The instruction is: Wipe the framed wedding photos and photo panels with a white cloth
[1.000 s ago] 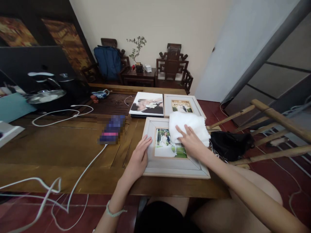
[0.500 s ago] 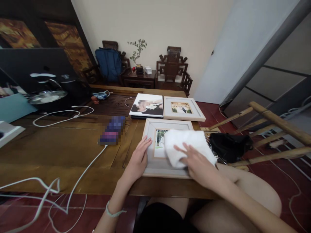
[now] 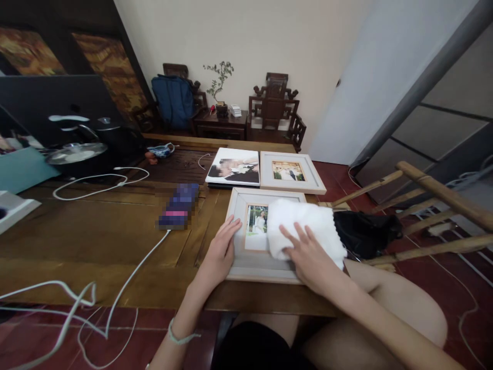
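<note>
A light wooden picture frame (image 3: 265, 271) lies flat near the table's front edge, with a small photo (image 3: 256, 226) of a person in white inside a grey mount. My left hand (image 3: 221, 246) rests on the frame's left edge, fingers stretched out. Over the right part of the frame lies a folded white cloth (image 3: 308, 213), hiding part of the photo. Spread fingers of my right hand (image 3: 310, 252) press the cloth down from above; its palm is lowered toward the frame's lower right.
Beyond it lie a second picture frame (image 3: 318, 177) and a white photo album (image 3: 250, 154). A phone (image 3: 179, 205) on a white cable (image 3: 134, 272) is at left. Farther left stands a lidded pan (image 3: 77, 154). A bamboo chair (image 3: 442, 200) with a black bag (image 3: 365, 234) is at right.
My right hand and the white cloth have slid a little right and away from me, uncovering more of the photo. My left hand has stayed in place.
</note>
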A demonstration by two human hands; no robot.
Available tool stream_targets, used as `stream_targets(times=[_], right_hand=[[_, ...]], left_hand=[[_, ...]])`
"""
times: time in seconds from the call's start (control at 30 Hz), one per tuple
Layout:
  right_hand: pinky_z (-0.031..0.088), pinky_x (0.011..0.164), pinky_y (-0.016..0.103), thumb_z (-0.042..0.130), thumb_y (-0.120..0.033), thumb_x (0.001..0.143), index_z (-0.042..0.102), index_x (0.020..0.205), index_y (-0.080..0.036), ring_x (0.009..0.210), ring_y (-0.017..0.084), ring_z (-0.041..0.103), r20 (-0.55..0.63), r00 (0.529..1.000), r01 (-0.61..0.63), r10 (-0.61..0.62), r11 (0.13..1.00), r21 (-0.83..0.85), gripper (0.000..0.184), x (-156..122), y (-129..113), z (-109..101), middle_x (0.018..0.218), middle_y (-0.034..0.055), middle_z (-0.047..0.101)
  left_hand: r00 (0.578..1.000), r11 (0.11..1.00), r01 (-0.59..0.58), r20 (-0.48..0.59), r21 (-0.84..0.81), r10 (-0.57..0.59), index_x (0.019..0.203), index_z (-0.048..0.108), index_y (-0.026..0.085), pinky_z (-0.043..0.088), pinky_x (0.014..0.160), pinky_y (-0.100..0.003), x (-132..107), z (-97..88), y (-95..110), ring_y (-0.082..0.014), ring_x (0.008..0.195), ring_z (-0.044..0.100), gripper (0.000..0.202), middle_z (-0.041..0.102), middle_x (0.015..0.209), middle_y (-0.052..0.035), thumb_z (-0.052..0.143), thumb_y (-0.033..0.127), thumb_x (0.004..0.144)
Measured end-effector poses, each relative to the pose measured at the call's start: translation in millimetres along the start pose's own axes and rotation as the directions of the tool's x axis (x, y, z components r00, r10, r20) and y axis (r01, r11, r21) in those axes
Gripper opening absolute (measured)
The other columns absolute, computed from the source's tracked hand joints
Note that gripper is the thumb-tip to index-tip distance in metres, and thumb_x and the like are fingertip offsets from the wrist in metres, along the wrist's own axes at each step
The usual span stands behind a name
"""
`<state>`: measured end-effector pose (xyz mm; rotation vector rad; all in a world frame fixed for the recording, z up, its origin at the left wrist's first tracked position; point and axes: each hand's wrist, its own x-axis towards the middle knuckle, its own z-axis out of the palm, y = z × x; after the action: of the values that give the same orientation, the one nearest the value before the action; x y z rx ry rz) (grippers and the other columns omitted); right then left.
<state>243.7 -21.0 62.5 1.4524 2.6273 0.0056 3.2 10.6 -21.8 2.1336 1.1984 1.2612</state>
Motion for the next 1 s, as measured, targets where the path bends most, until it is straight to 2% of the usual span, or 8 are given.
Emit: stream_targets(times=[0.1, 0.2, 0.3, 0.47, 0.57, 0.63, 0.83, 1.0], right_hand=[[0.025, 0.109, 0.059, 0.049, -0.001, 0.068, 0.068, 0.107, -0.017, 0.136, 0.040, 0.023, 0.058, 0.987, 0.140, -0.149, 0.981, 0.133, 0.046, -26.7, -24.0, -9.0, 0.151, 0.0082, 0.029], [0.023, 0.111, 0.057, 0.047, 0.000, 0.067, 0.069, 0.105, -0.020, 0.139, 0.035, 0.017, 0.014, 0.975, 0.215, -0.223, 0.953, 0.211, 0.048, -31.6, -32.0, -7.1, 0.153, 0.0020, 0.024], [0.020, 0.112, 0.057, 0.045, 0.002, 0.066, 0.068, 0.106, -0.021, 0.140, 0.032, 0.015, -0.048, 0.982, 0.187, -0.181, 0.957, 0.223, 0.051, -10.3, -19.3, 3.6, 0.151, 0.0014, 0.029], [0.016, 0.110, 0.061, 0.044, 0.006, 0.065, 0.065, 0.111, -0.015, 0.139, 0.035, 0.018, -0.219, 0.976, 0.009, 0.005, 0.998, 0.063, 0.055, 52.0, 29.1, 13.8, 0.150, 0.0088, 0.032], [0.017, 0.108, 0.063, 0.044, 0.005, 0.066, 0.064, 0.114, -0.015, 0.138, 0.037, 0.019, -0.231, 0.972, -0.039, 0.039, 0.999, 0.009, 0.056, 76.6, 44.0, 12.4, 0.151, 0.0084, 0.030], [0.018, 0.107, 0.064, 0.045, 0.002, 0.067, 0.065, 0.112, -0.015, 0.138, 0.039, 0.019, -0.200, 0.980, -0.017, 0.016, 1.000, -0.003, 0.052, 80.0, 39.9, 11.9, 0.150, 0.0079, 0.031], [0.021, 0.107, 0.064, 0.044, 0.002, 0.069, 0.066, 0.112, -0.014, 0.137, 0.041, 0.018, -0.021, 0.994, 0.107, -0.106, 0.988, 0.107, 0.050, 36.5, -10.3, 1.2, 0.151, 0.0081, 0.030], [0.025, 0.108, 0.059, 0.044, 0.003, 0.065, 0.064, 0.114, -0.017, 0.139, 0.038, 0.018, 0.169, 0.953, 0.197, -0.252, 0.938, 0.286, 0.056, -17.3, -31.2, -27.5, 0.152, 0.0040, 0.025]], left_hand=[[1.000, 1.000, -0.001, -0.002, 0.001, 0.001, 0.128, 0.051, 0.022, 0.033, 0.111, -0.049, -0.5, 0.8, -0.6, -0.0209, 0.135, 0.037, 0.042, 0.055, 0.133, -0.0100, 0.035, 0.011, 0.091], [1.000, 1.000, -0.007, 0.009, -0.003, 0.007, 0.128, 0.051, 0.022, 0.033, 0.110, -0.051, -0.7, 1.1, -1.4, -0.0216, 0.136, 0.036, 0.042, 0.054, 0.135, -0.0101, 0.035, 0.010, 0.091], [1.000, 1.000, -0.019, 0.019, 0.003, 0.019, 0.128, 0.051, 0.022, 0.033, 0.110, -0.051, -0.3, 0.4, -1.8, -0.0218, 0.136, 0.035, 0.042, 0.053, 0.135, -0.0103, 0.035, 0.010, 0.091], [0.999, 1.000, -0.025, 0.040, 0.013, 0.024, 0.130, 0.049, 0.021, 0.032, 0.111, -0.049, 0.6, -1.4, -0.9, -0.0209, 0.136, 0.035, 0.043, 0.054, 0.134, -0.0110, 0.034, 0.010, 0.092], [0.999, 1.000, -0.010, 0.032, 0.006, 0.010, 0.130, 0.049, 0.020, 0.032, 0.111, -0.049, 0.2, -1.1, 0.1, -0.0207, 0.136, 0.035, 0.043, 0.053, 0.134, -0.0113, 0.033, 0.011, 0.092], [1.000, 1.000, 0.001, 0.026, 0.002, -0.001, 0.130, 0.049, 0.020, 0.032, 0.111, -0.049, -0.4, -0.6, 0.8, -0.0207, 0.136, 0.035, 0.042, 0.053, 0.135, -0.0115, 0.032, 0.011, 0.092], [1.000, 1.000, 0.004, 0.015, -0.008, -0.004, 0.130, 0.050, 0.021, 0.032, 0.111, -0.049, -1.2, 0.1, 0.7, -0.0209, 0.136, 0.035, 0.042, 0.052, 0.135, -0.0109, 0.034, 0.011, 0.092], [0.999, 1.000, 0.027, 0.029, 0.008, -0.027, 0.129, 0.050, 0.019, 0.031, 0.111, -0.049, -2.0, 0.1, -0.3, -0.0210, 0.137, 0.035, 0.042, 0.051, 0.137, -0.0117, 0.034, 0.011, 0.091]])
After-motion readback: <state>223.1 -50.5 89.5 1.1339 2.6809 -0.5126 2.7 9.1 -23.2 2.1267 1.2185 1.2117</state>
